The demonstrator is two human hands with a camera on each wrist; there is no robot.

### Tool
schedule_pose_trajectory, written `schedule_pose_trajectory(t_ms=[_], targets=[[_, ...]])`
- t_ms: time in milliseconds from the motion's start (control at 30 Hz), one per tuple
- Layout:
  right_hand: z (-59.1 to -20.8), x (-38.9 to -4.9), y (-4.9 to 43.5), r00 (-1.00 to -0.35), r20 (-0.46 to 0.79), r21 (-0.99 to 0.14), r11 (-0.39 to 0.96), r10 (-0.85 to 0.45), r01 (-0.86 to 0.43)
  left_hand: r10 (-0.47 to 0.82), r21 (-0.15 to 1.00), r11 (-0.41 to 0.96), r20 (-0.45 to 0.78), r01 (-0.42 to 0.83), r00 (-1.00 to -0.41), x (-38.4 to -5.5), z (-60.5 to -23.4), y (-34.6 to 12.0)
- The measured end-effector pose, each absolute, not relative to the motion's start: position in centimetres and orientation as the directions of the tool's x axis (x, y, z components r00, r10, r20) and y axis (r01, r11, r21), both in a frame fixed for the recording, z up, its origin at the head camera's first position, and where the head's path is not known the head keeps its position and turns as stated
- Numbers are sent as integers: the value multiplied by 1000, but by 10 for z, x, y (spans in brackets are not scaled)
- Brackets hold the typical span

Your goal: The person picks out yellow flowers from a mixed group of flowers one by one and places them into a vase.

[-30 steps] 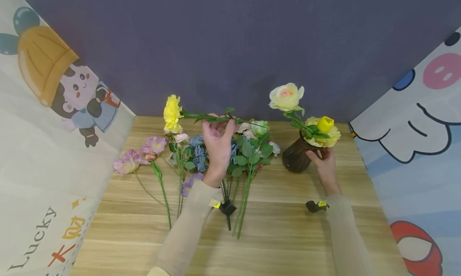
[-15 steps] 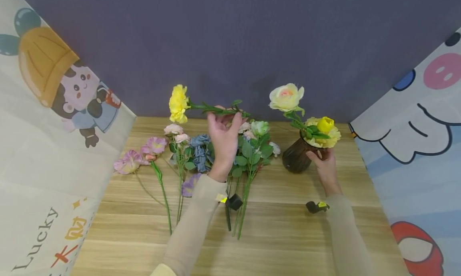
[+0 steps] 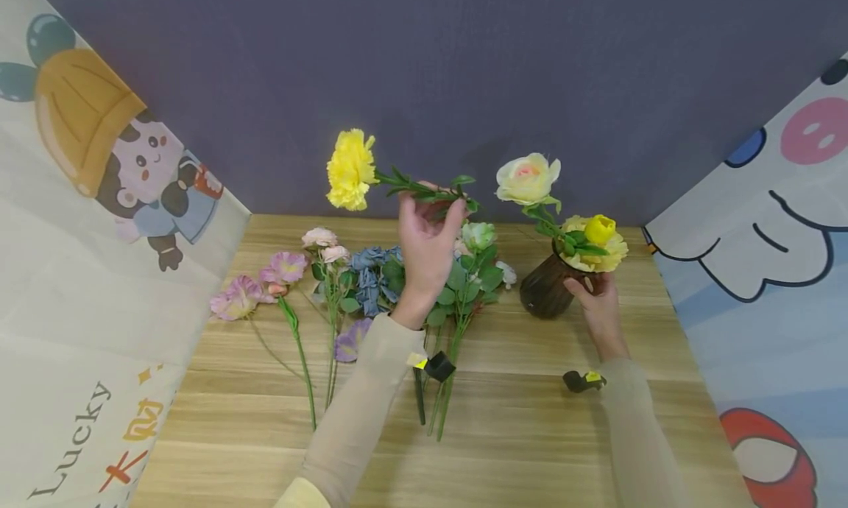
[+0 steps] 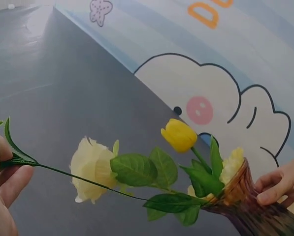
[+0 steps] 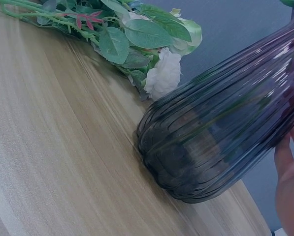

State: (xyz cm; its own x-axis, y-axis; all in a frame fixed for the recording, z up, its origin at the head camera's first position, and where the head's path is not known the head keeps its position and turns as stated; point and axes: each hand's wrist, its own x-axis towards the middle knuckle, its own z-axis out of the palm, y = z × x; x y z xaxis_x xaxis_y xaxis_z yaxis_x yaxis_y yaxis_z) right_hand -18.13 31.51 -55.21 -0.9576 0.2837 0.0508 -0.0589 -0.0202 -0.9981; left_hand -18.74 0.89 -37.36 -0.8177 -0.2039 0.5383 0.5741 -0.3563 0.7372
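My left hand (image 3: 430,250) pinches the leafy stem of a yellow carnation (image 3: 351,171), raised above the flowers on the table with its bloom to the left. In the left wrist view the thin bare stem (image 4: 95,183) runs right, its end overlapping the leaves at the vase mouth. With my right hand (image 3: 599,309) I grip the neck of a dark ribbed glass vase (image 3: 545,287). A cream rose (image 3: 528,178), a yellow tulip (image 3: 599,230) and a pale yellow bloom (image 3: 612,254) stand in it. Through the glass, green stems show in the right wrist view.
Several loose flowers lie on the wooden table (image 3: 517,434): purple blooms (image 3: 238,298), small pink roses (image 3: 319,237), blue flowers (image 3: 371,280) and a pale green rose (image 3: 478,235) with leafy stems. A dark wall (image 3: 424,88) rises at the back, with printed panels at both sides.
My left hand has lifted the carnation up and to the right, closer to the vase. My right hand and the vase have stayed in place.
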Motion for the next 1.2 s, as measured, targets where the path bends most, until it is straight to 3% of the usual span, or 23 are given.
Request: schedule_pose_trajectory(t_ms=[200, 367, 667, 1200], targets=[[-553, -182, 315, -958, 62, -997, -21, 280, -71, -221, 703, -342, 584, 623, -781, -187, -370, 9], [-553, -182, 314, -958, 60, -997, -31, 281, -72, -197, 718, -317, 589, 620, -784, -186, -369, 10], [-552, -181, 314, -958, 65, -995, -51, 278, -82, -95, 747, -166, 638, 644, -765, -188, -369, 16], [-555, -182, 314, -957, 77, -994, -48, 280, -94, 6, 812, -87, 580, 577, -815, -190, -382, 35]])
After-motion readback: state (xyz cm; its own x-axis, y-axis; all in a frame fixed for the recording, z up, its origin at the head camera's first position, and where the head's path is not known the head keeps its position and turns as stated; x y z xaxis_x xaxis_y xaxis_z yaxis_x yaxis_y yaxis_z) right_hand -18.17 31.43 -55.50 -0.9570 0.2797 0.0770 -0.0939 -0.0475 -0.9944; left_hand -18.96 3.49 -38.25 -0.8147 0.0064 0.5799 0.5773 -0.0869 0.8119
